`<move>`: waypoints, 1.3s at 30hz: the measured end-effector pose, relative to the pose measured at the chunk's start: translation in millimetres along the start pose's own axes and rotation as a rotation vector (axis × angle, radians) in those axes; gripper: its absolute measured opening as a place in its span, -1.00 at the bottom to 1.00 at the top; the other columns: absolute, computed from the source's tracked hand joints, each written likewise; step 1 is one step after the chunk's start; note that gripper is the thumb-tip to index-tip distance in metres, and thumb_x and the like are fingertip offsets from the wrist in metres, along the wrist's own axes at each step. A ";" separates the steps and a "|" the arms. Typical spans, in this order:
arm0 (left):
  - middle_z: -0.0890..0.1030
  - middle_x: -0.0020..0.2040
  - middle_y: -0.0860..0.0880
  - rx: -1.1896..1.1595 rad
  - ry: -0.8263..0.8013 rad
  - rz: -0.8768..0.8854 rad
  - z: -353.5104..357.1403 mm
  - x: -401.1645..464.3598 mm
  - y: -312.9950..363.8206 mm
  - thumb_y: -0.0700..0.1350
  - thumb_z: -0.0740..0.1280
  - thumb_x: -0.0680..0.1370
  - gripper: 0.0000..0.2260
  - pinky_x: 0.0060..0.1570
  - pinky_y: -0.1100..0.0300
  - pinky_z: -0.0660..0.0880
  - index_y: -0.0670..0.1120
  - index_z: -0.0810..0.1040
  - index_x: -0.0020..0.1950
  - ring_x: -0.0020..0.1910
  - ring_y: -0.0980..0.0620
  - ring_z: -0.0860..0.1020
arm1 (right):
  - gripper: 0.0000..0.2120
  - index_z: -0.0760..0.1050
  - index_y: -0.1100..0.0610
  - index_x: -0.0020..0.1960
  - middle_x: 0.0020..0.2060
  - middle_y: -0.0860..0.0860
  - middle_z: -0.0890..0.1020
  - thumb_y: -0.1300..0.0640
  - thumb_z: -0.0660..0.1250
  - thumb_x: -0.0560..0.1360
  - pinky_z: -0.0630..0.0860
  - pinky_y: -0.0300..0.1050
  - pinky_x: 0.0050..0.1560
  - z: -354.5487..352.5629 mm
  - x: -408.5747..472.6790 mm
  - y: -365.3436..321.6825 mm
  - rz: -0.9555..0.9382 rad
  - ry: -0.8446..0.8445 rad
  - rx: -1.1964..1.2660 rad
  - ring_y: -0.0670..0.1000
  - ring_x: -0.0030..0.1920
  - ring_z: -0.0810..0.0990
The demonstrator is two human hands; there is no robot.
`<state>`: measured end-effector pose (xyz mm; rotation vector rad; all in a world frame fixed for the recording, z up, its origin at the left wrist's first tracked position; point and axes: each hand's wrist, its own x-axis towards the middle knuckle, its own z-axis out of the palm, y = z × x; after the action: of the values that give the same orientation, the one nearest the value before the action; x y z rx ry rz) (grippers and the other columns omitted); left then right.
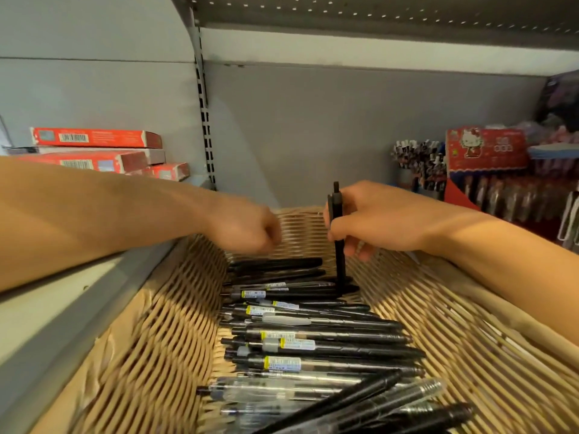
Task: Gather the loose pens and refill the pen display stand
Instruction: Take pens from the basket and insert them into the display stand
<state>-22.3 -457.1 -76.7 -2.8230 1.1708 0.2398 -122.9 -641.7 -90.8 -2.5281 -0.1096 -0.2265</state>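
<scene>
A woven wicker basket (163,333) fills the lower view and holds several loose black and clear pens (316,343) lying mostly crosswise. My right hand (379,217) grips a black pen (338,245) upright, its tip down among the pens at the far end of the basket. My left hand (247,227) hangs over the basket's far left side with its fingers curled under; whether it holds anything is hidden. A pen display stand (416,164) with many pens stands at the back right.
Red boxes (100,151) are stacked on the shelf at the back left. A red cartoon-cat display box (488,148) with packaged pens (513,195) stands at the right. A grey shelf edge (62,311) runs along the basket's left side; another shelf (376,14) hangs overhead.
</scene>
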 end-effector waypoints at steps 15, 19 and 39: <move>0.55 -0.02 -0.03 0.351 -0.260 0.013 10.4 -5.0 6.0 -0.03 0.33 0.61 -0.73 -0.20 0.14 0.37 -0.12 0.45 0.25 -0.12 0.03 0.46 | -0.88 0.59 0.12 -0.07 -0.15 0.05 0.71 0.09 0.35 0.58 0.59 -0.28 -0.30 -0.2 -5.4 -8.5 0.027 -0.076 -0.027 -0.07 -0.25 0.73; 0.52 -0.16 0.09 0.223 -0.026 0.097 6.2 -3.1 5.5 0.03 0.33 0.60 -0.86 -0.28 0.21 0.35 0.06 0.41 0.08 -0.20 0.11 0.48 | -0.90 0.57 0.05 -0.01 -0.14 0.01 0.69 0.03 0.35 0.59 0.63 -0.22 -0.30 -0.4 -7.0 -6.3 0.004 -0.005 -0.027 -0.09 -0.26 0.72; 0.68 -0.21 0.12 -0.365 0.503 0.368 -5.7 -16.1 18.2 0.06 0.45 0.50 -0.89 -0.25 0.32 0.54 0.15 0.61 0.01 -0.29 0.23 0.62 | -0.80 0.55 -0.02 0.20 -0.05 0.06 0.68 0.04 0.39 0.58 0.63 -0.20 -0.29 -2.0 -10.5 -8.8 -0.031 -0.007 -0.060 -0.08 -0.24 0.68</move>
<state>-45.7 -459.4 -68.5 -3.0475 1.9305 -0.2916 -134.6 -635.8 -86.2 -2.5888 -0.1473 -0.2368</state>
